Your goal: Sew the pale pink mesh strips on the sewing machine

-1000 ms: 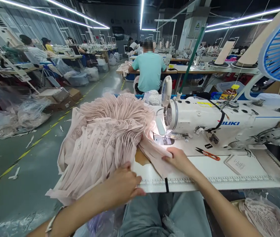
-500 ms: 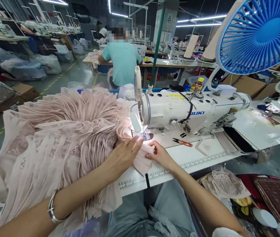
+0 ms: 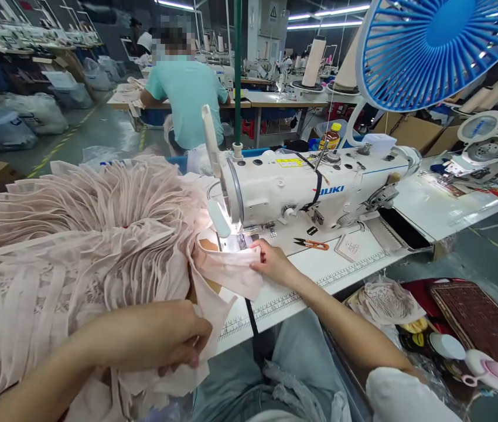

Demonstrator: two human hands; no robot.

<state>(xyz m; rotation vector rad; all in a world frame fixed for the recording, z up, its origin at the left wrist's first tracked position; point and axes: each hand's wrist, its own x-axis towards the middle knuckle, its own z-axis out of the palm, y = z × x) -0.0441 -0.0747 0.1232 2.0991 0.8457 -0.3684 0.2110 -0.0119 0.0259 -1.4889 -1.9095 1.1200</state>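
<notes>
A big fanned stack of pale pink lace fabric pieces (image 3: pixel 77 234) covers the left of the white sewing table (image 3: pixel 363 264). My right hand (image 3: pixel 270 264) pinches the end of one pink fabric piece (image 3: pixel 227 269) just in front of the needle of the white JUKI sewing machine (image 3: pixel 302 187). My left hand (image 3: pixel 183 340) is closed on the near end of the same piece at the table's front edge, low beside the stack.
Orange thread snips (image 3: pixel 313 243) lie under the machine arm. A blue fan (image 3: pixel 433 47) hangs at upper right. A person in a teal shirt (image 3: pixel 187 99) sits ahead. Lace pieces (image 3: pixel 389 302) and a woven mat (image 3: pixel 477 319) lie at lower right.
My left hand has dropped back from the needle area to the table's front edge, pulling a pink piece with it. My right hand has moved up to the needle. The view has swung right.
</notes>
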